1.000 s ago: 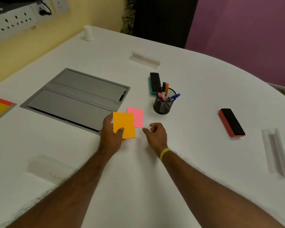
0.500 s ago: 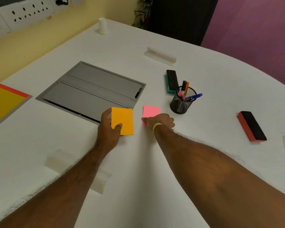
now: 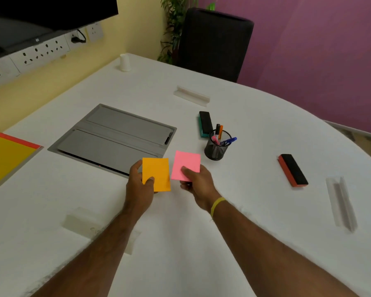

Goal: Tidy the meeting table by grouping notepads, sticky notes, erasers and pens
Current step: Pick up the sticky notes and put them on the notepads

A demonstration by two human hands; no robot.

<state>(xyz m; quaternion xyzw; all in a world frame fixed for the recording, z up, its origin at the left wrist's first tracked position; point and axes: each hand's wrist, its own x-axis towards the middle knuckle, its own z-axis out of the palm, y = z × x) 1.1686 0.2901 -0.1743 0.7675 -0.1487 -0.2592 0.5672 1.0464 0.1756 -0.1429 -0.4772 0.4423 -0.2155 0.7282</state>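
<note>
My left hand [image 3: 138, 185] holds an orange sticky-note pad [image 3: 156, 173] by its left edge and near corner, thumb on top. Just to its right, my right hand [image 3: 198, 183] pinches a pink sticky-note pad [image 3: 186, 162] and holds it lifted off the white table [image 3: 201, 243]. A black mesh pen cup [image 3: 216, 147] with several pens stands behind the pink pad. A green-backed eraser [image 3: 205, 123] lies beyond the cup. A red-backed eraser [image 3: 293, 169] lies at the right. A yellow notepad [image 3: 7, 155] with a red edge sits at the far left.
A grey cable hatch [image 3: 114, 133] is set into the table behind my left hand. Clear acrylic name holders lie at the far middle [image 3: 192, 95], right [image 3: 341, 202] and near left [image 3: 84, 221]. A white cup [image 3: 124, 62] and a dark chair [image 3: 214, 41] stand at the far end.
My right hand reached forward to the pink pad, took hold of it and lifted it beside the orange pad. My left hand kept holding the orange pad.
</note>
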